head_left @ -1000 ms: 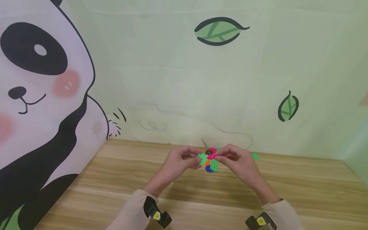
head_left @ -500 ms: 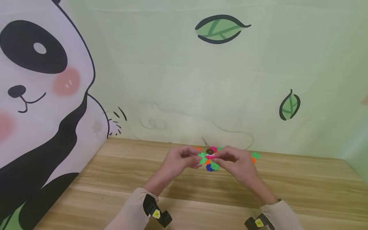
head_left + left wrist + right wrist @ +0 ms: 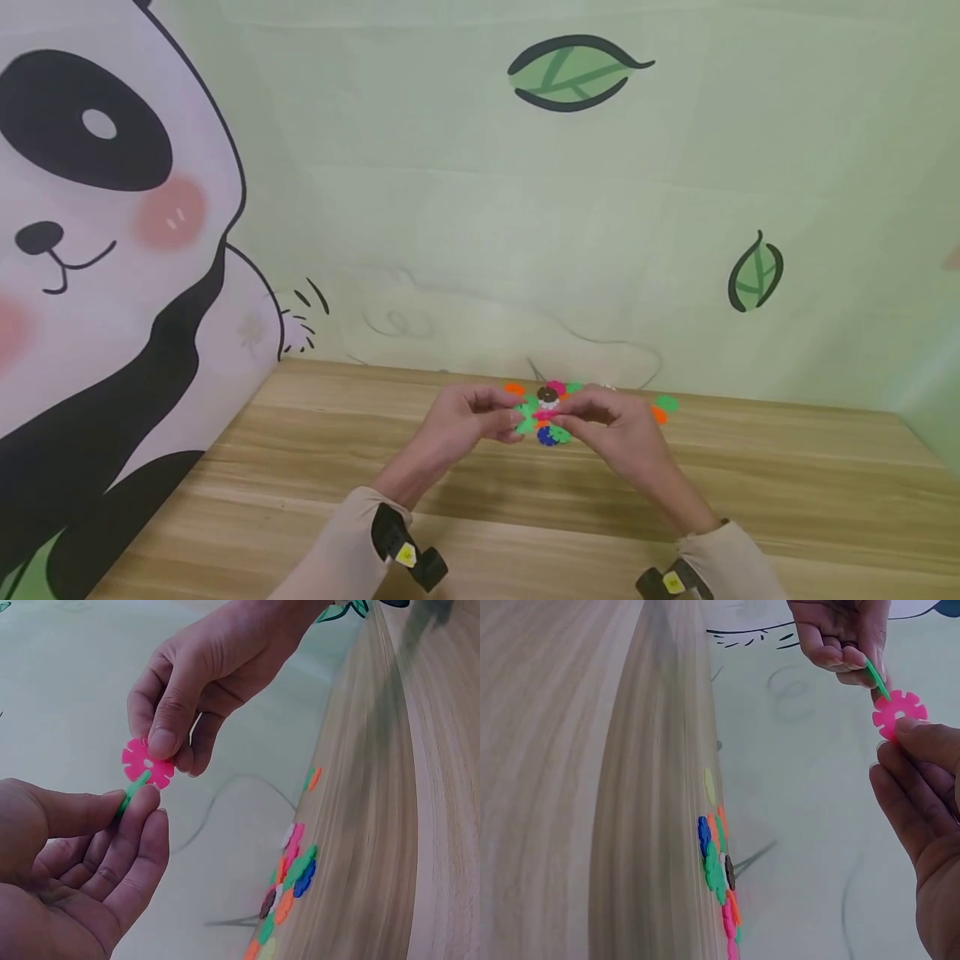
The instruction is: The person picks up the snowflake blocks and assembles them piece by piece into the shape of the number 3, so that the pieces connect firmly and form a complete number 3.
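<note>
Head: left hand [image 3: 471, 419] and right hand [image 3: 621, 423] pinch close together, scattered discs [image 3: 548, 436] beyond; left wrist: left grips green disc [image 3: 130, 799], right pink disc [image 3: 136, 759], touching between them; right wrist: joining looks begun, seating unclear, scattered discs apparently unused

Remote here, I see a wood tbl [image 3: 525, 512] w/ discs [image 3: 300, 864] clumped nr its back edge, incl. a blue disc [image 3: 547, 437] touching a green disc [image 3: 561, 434], a brown disc [image 3: 547, 394], a pink disc [image 3: 556, 387] and a yellow disc [image 3: 709, 785], plus an outlying green disc [image 3: 667, 403] touching an orange disc [image 3: 658, 416] to the R.
</note>
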The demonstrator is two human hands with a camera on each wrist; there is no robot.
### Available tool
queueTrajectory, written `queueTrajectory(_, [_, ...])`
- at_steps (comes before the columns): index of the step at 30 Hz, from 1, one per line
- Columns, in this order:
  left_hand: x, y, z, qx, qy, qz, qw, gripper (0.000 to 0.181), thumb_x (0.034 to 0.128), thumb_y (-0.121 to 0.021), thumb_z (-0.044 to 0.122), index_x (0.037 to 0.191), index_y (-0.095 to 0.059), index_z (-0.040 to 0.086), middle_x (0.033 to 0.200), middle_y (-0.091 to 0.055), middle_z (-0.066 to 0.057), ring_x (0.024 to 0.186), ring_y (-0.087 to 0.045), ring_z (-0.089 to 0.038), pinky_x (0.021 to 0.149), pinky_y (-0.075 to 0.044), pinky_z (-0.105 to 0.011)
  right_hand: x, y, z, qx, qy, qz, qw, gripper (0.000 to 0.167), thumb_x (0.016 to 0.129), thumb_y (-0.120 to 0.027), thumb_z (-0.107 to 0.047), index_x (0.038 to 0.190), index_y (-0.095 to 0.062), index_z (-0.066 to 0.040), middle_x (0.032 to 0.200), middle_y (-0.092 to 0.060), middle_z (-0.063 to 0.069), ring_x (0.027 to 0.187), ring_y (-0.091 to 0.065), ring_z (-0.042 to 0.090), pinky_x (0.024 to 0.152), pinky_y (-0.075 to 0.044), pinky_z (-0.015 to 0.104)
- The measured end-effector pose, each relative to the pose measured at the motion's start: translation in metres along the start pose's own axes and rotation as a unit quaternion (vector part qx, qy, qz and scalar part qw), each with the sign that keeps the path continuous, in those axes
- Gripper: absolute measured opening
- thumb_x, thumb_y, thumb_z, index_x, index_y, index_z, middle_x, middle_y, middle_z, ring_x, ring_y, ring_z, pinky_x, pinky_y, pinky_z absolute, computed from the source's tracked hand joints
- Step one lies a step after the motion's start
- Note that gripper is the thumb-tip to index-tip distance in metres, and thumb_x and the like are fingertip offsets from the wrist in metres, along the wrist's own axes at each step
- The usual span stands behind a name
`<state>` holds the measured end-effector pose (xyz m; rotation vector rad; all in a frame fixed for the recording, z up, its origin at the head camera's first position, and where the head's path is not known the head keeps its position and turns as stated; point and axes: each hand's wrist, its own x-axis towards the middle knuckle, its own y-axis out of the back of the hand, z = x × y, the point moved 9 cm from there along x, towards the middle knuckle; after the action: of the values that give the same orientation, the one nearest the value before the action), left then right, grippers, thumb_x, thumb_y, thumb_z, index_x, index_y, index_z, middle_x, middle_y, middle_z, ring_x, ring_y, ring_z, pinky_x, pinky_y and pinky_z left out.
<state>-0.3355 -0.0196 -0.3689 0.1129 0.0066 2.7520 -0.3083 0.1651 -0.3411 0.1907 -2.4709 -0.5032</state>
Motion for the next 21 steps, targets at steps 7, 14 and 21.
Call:
queueTrajectory(7, [-0.002,0.001,0.001,0.004,0.002,0.004,1.0,0.016,0.0982,-0.074,-0.001,0.112,-0.075,-0.009,0.095,-0.076,-0.009,0.075,-0.075,-0.017,0.086,-0.065,-0.038,0.0,-0.005,-0.005,0.014,0.033,0.0,0.9994,0.015,0.088,-0.083,0.006,0.096,-0.081,-0.006,0.094,-0.078,0.002,0.089,-0.075,0.018,0.084,-0.065,0.031])
queueTrajectory(14, [-0.005,-0.003,0.012,0.056,-0.023,0.015,0.9981,0.016,0.0986,-0.075,0.003,0.11,-0.077,-0.007,0.097,-0.078,-0.011,0.076,-0.075,-0.019,0.083,-0.066,-0.038,-0.002,-0.013,-0.002,0.008,0.028,-0.009,0.9995,0.017,0.087,-0.082,0.01,0.095,-0.08,-0.005,0.095,-0.078,0.003,0.092,-0.076,0.02,0.083,-0.065,0.031])
queueTrajectory(21, [-0.005,-0.004,0.015,0.066,-0.041,0.042,0.9961,0.018,0.0998,-0.074,0.005,0.113,-0.077,-0.007,0.095,-0.077,-0.012,0.079,-0.076,-0.023,0.078,-0.066,-0.035,-0.003,-0.009,-0.011,-0.036,0.066,0.018,0.997,0.023,0.083,-0.085,0.011,0.092,-0.079,-0.009,0.091,-0.074,-0.004,0.088,-0.073,0.015,0.082,-0.065,0.03])
